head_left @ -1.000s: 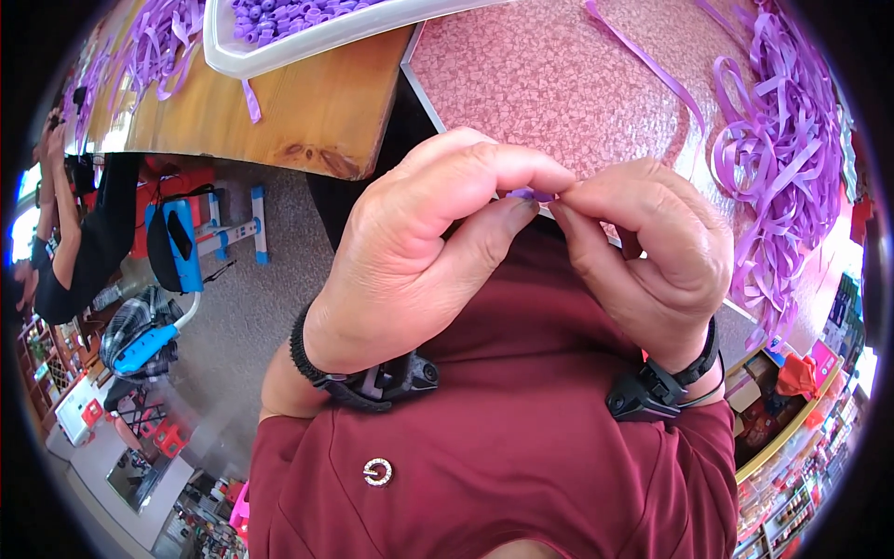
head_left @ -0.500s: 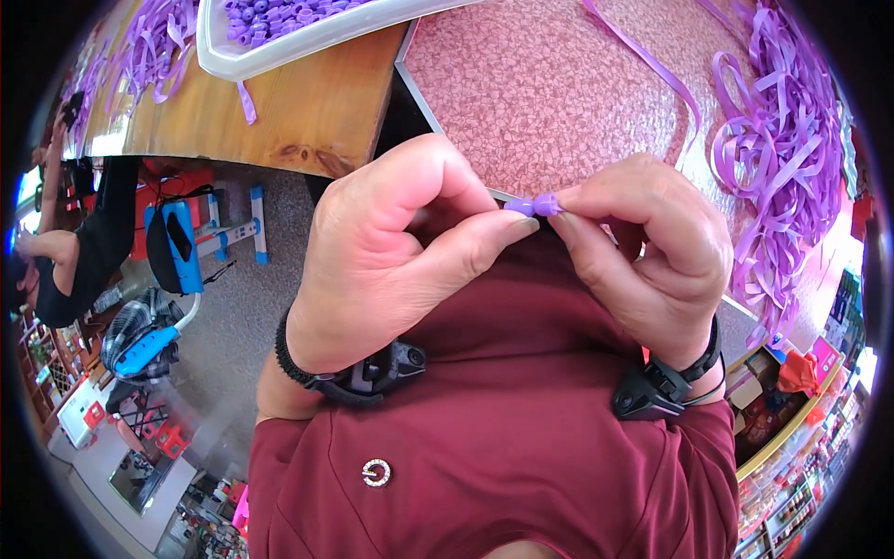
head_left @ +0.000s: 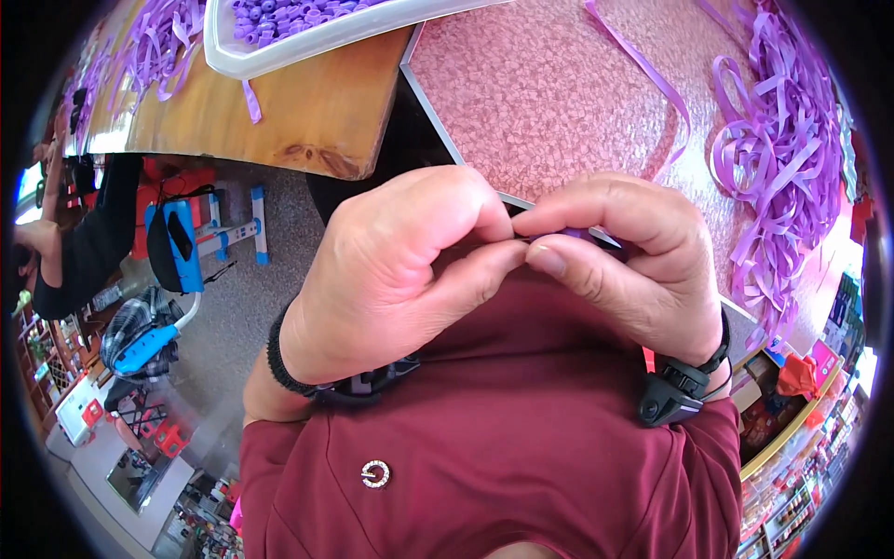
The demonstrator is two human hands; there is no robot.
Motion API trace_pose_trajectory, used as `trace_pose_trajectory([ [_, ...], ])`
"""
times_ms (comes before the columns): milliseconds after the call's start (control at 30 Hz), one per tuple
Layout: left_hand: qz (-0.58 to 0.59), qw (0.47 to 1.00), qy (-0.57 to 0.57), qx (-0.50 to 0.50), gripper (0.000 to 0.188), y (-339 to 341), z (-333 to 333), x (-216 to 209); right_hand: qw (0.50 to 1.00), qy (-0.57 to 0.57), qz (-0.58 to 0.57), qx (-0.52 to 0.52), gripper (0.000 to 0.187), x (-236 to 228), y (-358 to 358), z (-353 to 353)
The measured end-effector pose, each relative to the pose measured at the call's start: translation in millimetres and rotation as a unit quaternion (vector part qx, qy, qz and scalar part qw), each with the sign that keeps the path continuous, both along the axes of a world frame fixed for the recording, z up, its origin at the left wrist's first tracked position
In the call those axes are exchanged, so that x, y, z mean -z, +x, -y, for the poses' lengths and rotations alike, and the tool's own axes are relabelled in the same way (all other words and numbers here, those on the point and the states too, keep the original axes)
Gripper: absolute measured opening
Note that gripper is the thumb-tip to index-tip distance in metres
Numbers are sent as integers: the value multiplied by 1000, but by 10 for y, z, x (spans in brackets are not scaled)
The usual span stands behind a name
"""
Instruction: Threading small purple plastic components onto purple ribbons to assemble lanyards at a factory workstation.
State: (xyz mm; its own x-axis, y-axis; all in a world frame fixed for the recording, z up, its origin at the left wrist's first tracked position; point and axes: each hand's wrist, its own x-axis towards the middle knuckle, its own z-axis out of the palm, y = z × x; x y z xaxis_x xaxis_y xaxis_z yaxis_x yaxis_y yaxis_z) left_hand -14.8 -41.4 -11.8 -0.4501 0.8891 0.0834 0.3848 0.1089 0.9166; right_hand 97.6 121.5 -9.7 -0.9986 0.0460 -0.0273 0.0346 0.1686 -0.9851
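My left hand point(head_left: 400, 261) and my right hand point(head_left: 633, 261) meet in front of my chest, fingertips touching. Both are closed in a pinch between thumb and forefinger. A bit of a small purple plastic piece point(head_left: 574, 233) shows between the right thumb and forefinger; the rest is covered by the fingers. What the left fingertips pinch is hidden. Beyond the hands lies a pink-patterned tabletop point(head_left: 540, 102), with a purple ribbon point(head_left: 652, 74) trailing across it. At the far left, a translucent plastic box point(head_left: 228, 63) holds many small purple plastic pieces point(head_left: 289, 20).
A large heap of purple ribbons point(head_left: 778, 140) covers the table's right side. More ribbons point(head_left: 168, 42) lie on the wooden table point(head_left: 307, 112) at left. On the floor stands a blue-and-white metal frame point(head_left: 237, 228). Another person's arm point(head_left: 51, 252) shows at the left edge.
Two purple plastic pieces showed between my fingertips; now my fingers cover nearly all of them. My right fingertips moved left against the left ones, and both hands came slightly nearer my body.
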Motion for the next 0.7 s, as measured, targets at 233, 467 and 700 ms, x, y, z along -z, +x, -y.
trace_pose_trajectory([
  [233, 56, 993, -96, 26, 7, -156, 193, -78, 992, 116, -46, 14, 11, -55, -2, -162],
  [467, 192, 969, -121, -98, 4, -812, 1162, -117, 963, 35, -70, 257, 17, -247, 340, -890],
  [700, 168, 975, -98, -110, 26, -723, 1287, -92, 975, -51, -71, 206, 21, -169, 236, -944],
])
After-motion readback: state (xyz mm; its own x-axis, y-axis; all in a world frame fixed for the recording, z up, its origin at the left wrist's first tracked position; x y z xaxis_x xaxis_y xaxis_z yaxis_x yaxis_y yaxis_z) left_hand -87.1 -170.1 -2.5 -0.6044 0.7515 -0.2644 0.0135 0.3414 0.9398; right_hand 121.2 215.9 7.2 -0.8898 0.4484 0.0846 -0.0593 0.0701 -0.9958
